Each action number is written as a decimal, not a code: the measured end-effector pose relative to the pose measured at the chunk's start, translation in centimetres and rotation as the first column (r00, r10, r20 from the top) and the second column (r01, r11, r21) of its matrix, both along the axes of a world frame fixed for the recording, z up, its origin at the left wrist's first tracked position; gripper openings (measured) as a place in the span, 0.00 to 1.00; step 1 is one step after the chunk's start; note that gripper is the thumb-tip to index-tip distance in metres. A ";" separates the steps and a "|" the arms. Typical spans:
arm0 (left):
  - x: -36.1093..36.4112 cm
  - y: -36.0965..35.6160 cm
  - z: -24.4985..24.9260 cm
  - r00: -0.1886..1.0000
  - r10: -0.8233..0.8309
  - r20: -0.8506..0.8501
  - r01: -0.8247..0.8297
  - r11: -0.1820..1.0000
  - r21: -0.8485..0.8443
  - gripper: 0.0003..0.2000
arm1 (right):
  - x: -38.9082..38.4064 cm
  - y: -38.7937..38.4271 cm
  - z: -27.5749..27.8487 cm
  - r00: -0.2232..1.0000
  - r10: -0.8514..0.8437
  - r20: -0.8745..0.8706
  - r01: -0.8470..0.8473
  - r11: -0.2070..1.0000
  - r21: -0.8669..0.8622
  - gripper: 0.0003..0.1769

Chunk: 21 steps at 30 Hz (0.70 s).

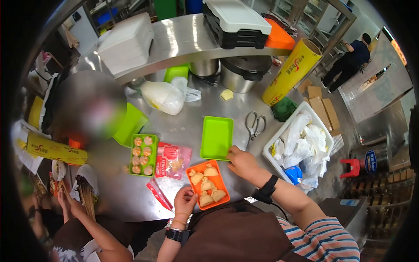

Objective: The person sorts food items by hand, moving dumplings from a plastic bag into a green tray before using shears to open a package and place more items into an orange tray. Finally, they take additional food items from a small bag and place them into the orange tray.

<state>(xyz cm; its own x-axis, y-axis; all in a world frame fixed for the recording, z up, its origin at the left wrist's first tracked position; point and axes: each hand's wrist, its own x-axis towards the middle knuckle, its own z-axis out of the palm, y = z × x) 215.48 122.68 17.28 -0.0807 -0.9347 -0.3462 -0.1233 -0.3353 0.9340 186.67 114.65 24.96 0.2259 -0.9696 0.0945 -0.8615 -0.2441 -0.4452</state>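
Observation:
My left hand [185, 201] is closed at the left edge of an orange tray [192, 168], its fingers at the rim. Several pale yellow, pouch-shaped food pieces [207, 184] lie in that tray. My right hand [242, 164] reaches over to a bare green tray [217, 137], with thumb and fingers pinched on its lower right corner. Left of the orange tray lies a red and clear plastic food bag [173, 160] with something pale inside. Beside it a second green tray [143, 135] holds several round orange-and-white pieces. A torn red plastic strip [159, 194] lies nearer me.
Scissors [254, 127] lie right of the bare green tray. A white bin [279, 131] of plastic bags stands at the right. Behind are a yellow film roll [290, 74], a lidded pot [244, 72] and a plastic bag [163, 97]. A co-worker's arm [89, 218] is at left; another person [353, 56] stands far right.

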 end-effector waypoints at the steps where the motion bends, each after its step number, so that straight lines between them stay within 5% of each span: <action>1: 0.0 -0.2 0.4 0.999 -0.014 0.032 0.013 1.000 0.003 0.17 | -0.1 -0.4 -1.2 0.998 0.058 -0.036 -0.056 0.998 0.042 0.13; 5: 0.3 -0.5 0.1 0.999 -0.035 0.030 0.034 0.999 0.021 0.16 | -0.8 -1.2 -3.3 0.990 0.110 -0.085 -0.108 0.994 0.031 0.12; 16: 0.3 -1.7 -0.4 0.993 -0.119 0.002 0.119 0.992 0.039 0.16 | -3.7 3.1 8.9 0.935 0.130 0.331 -0.033 0.958 -0.283 0.10; 18: 0.1 -2.3 -1.6 0.990 -0.141 -0.026 0.143 0.987 0.067 0.17 | -4.3 4.0 10.0 0.560 -0.158 0.813 0.067 0.987 0.145 0.09; 19: -0.3 -2.9 -2.0 0.987 -0.153 -0.052 0.156 0.985 0.067 0.17 | -4.7 4.1 11.1 0.561 -0.146 0.815 0.079 0.989 0.123 0.09; 21: -0.3 -3.7 -2.1 0.983 -0.163 -0.086 0.169 0.984 0.062 0.17 | -5.4 4.4 13.3 0.095 -0.309 0.946 0.044 0.951 0.306 0.09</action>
<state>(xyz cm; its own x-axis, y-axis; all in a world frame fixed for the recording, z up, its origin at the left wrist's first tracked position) 215.20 118.96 15.16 -0.2631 -0.8799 -0.3956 -0.1084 -0.3805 0.9184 181.29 119.03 38.26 -0.1155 -0.9906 -0.0734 0.3503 0.0285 -0.9362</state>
